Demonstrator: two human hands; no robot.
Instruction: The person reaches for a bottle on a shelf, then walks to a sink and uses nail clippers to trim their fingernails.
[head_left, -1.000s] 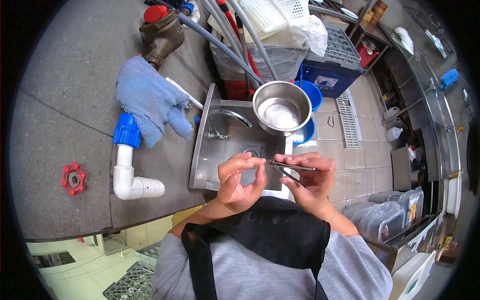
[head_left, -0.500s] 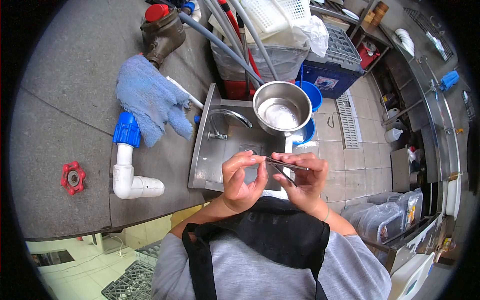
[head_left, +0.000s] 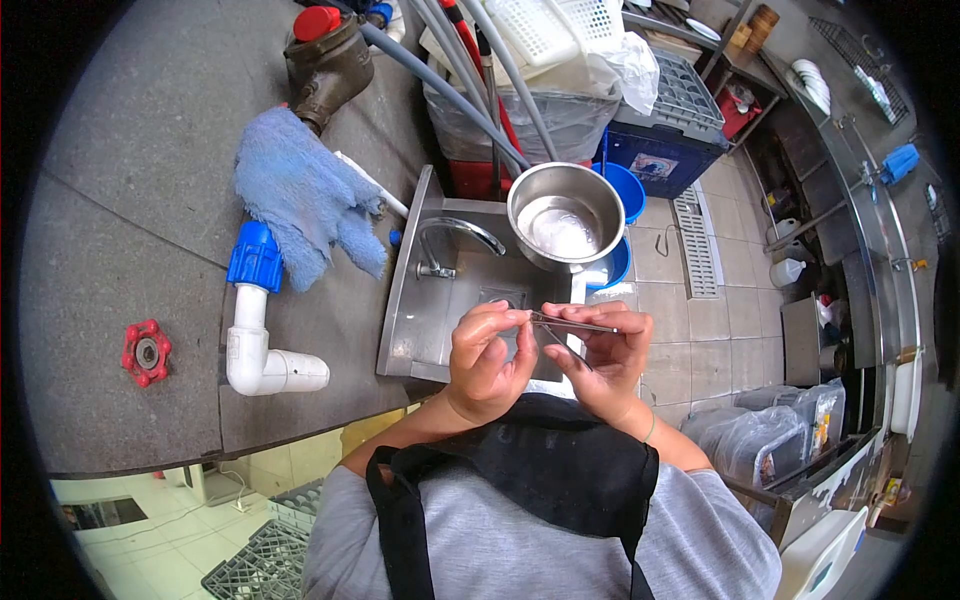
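In front of my chest, a V-shaped metal tool like tweezers (head_left: pixel 580 325) lies between my hands. Its two slim arms meet at the left end and spread toward the right. My right hand (head_left: pixel 612 365) is closed around the spread arms, thumb below and fingers above. My left hand (head_left: pixel 487 355) pinches the joined end with thumb and forefinger; whether something tiny is in that pinch cannot be seen. Just beyond the hands is a steel sink (head_left: pixel 465 290) with a curved faucet (head_left: pixel 460 228). A metal pot (head_left: pixel 565 215) sits at its right rim.
A blue cloth (head_left: pixel 300 195) hangs over pipework on the left, near a white elbow pipe (head_left: pixel 262 350) and a red valve wheel (head_left: pixel 147 355). Blue buckets (head_left: pixel 622 190) stand on the floor behind the pot. Poles (head_left: pixel 495 90) lean by a lined bin. A floor drain (head_left: pixel 697 245) lies right.
The tweezers and both hands stay in nearly the same place. My right fingers have shifted slightly along the upper arm of the tool.
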